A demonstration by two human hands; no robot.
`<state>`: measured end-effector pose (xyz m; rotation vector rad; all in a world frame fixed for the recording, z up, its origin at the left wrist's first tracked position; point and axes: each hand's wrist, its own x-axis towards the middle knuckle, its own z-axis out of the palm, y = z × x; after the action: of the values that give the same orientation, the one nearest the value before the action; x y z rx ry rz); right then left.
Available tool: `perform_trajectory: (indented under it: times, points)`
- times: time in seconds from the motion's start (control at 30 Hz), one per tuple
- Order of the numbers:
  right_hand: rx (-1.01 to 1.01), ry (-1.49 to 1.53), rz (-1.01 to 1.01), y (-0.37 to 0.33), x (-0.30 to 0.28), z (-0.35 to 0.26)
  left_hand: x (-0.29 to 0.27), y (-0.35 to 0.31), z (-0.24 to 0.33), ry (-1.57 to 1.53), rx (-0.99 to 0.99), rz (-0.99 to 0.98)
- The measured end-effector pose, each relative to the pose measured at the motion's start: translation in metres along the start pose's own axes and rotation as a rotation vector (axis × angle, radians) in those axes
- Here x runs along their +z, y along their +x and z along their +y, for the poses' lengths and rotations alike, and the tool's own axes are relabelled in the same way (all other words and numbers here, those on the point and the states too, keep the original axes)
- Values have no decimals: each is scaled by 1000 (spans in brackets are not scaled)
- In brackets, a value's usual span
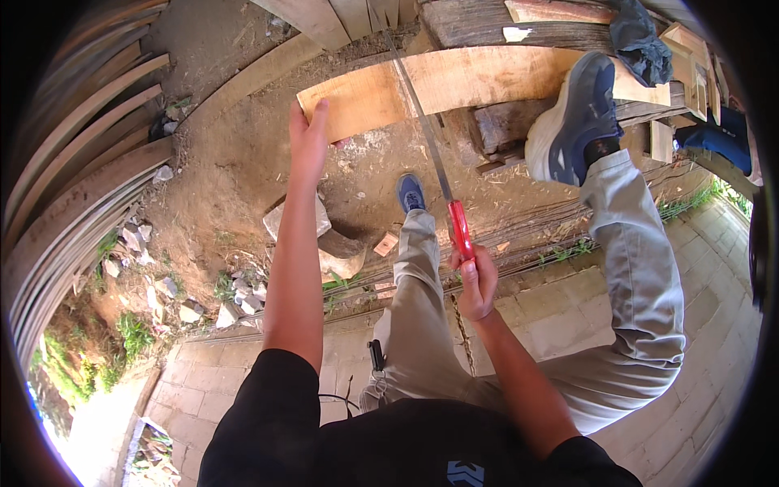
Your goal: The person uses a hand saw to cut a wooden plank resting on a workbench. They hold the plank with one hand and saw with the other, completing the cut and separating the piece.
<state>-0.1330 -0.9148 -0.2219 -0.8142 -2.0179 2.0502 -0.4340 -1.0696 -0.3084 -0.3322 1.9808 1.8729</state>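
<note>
A long flat wooden board (495,77) lies from the middle toward the right over a rough timber support. My left hand (309,134) grips the board's left end, thumb on top and the other fingers mostly hidden beneath. My right hand (476,280) is closed round the red handle (460,230) of a hand saw. The saw's narrow blade (430,142) runs up and away across the board, a short way in from its left end. A pale line crosses the board beside the blade. My right shoe (580,118) rests on the board's right part.
Stacked curved-looking planks (81,187) stand along the left. Broken stones (235,304) lie on the dirt below my left arm. A dark plastic bag (639,40) and a small wooden frame (688,69) sit at the far right. My left shoe (411,193) is on the ground beneath the board.
</note>
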Motion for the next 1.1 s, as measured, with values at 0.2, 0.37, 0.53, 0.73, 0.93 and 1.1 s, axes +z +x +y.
perform_trajectory:
  times: [0.2, 0.37, 0.53, 0.73, 0.93, 1.1]
  points:
    - [163, -3, -45, -30, 5, 16, 12, 1, 6, 113, -79, 121]
    - [205, -26, -37, -37, -4, 19, 24, -12, 17, 127, -110, 65]
    - [215, 48, -13, -30, -11, 16, 22, -10, 12, 174, -104, 114]
    - [192, 4, 18, -37, -4, 28, 28, -9, 8, 145, -95, 88]
    - [242, 7, 6, -39, -3, 21, 24, -12, 6, 186, -136, 101]
    - [291, 66, -13, -40, 14, -5, 26, -13, 16, 212, -166, 66]
